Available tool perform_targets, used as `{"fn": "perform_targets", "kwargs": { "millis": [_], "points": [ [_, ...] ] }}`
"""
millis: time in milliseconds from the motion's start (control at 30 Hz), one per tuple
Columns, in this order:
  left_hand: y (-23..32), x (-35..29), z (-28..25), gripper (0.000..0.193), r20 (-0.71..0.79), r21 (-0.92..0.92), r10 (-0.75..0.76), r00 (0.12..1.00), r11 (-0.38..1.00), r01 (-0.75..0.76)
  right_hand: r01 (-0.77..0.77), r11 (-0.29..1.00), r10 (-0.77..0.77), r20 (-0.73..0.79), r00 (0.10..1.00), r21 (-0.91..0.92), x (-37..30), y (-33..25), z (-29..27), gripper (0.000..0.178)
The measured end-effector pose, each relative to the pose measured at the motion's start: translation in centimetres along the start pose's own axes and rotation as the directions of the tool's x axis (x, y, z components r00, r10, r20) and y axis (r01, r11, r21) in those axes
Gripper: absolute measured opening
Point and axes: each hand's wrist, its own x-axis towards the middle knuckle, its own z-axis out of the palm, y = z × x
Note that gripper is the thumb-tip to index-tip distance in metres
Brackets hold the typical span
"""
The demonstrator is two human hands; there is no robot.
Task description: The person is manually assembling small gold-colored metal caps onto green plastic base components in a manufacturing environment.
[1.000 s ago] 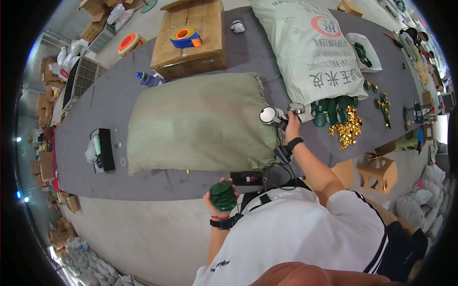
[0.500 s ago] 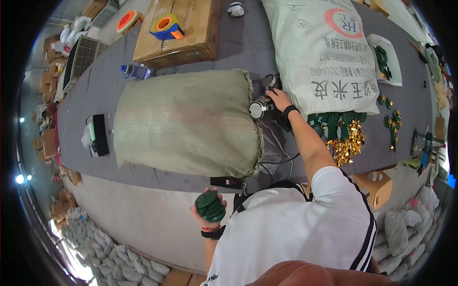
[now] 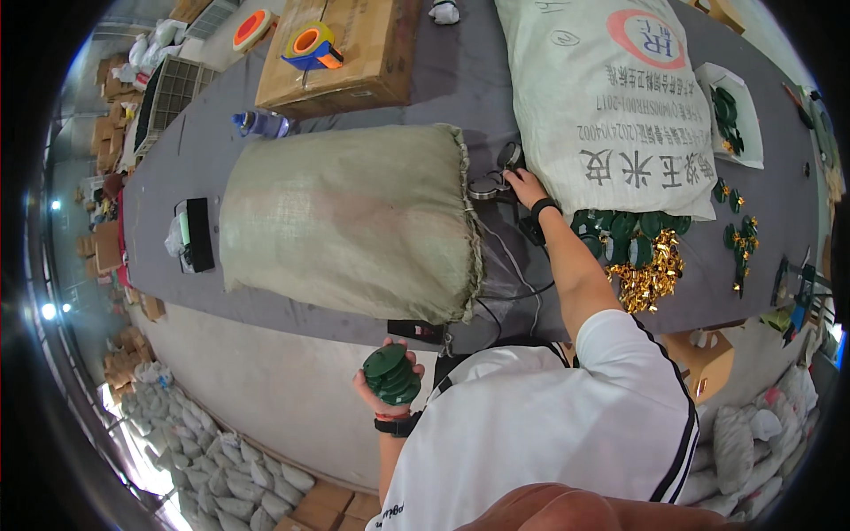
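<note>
My left hand (image 3: 390,389) is closed around a stack of dark green, round, flat pieces (image 3: 390,365), held beyond the table's near edge. My right hand (image 3: 528,188) reaches over the table, its fingers closed on what look like black-and-silver headphones (image 3: 485,187) with two round cups. These lie in the gap between a stuffed greenish woven sack (image 3: 345,221) and a printed white woven sack (image 3: 611,115). Just right of my right forearm, green pieces (image 3: 639,251) with shiny gold tinsel (image 3: 653,276) spill from under the white sack.
A cardboard box (image 3: 372,62) bears a tape dispenser (image 3: 313,47). A purple-blue bottle (image 3: 261,124) lies beside the box. A white tray (image 3: 745,152) holds more green pieces. Cables (image 3: 518,252) run toward the near edge. Filled sacks (image 3: 235,473) are piled on the floor.
The headphones have tipped under my right hand: the nearer cup faced up and now shows more edge-on. My left hand keeps its hold on the green stack. The whole view has shifted slightly.
</note>
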Motion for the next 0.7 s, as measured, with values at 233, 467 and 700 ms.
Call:
{"fn": "perform_targets", "kwargs": {
  "millis": [233,467,700],
  "points": [
    [-0.1,-1.0,0.6,0.074,0.061,0.049,-0.008,0.998,0.999,0.005,0.064,0.981,-0.057,0.046,0.997,-0.183,-2.0,0.5,-0.9,0.075],
    [0.8,-1.7,0.0,0.074,0.112,0.080,-0.038,0.993,0.996,0.029,0.233,0.942,-0.319,-0.427,0.846,-0.242,-8.0,2.2,-0.1,0.045],
    [2.2,-0.8,-0.4,0.078,0.248,0.152,-0.240,0.939,0.967,0.207,0.341,0.937,-0.306,-0.301,0.903,0.071,-24.0,-1.1,1.3,0.031]
  ]
}}
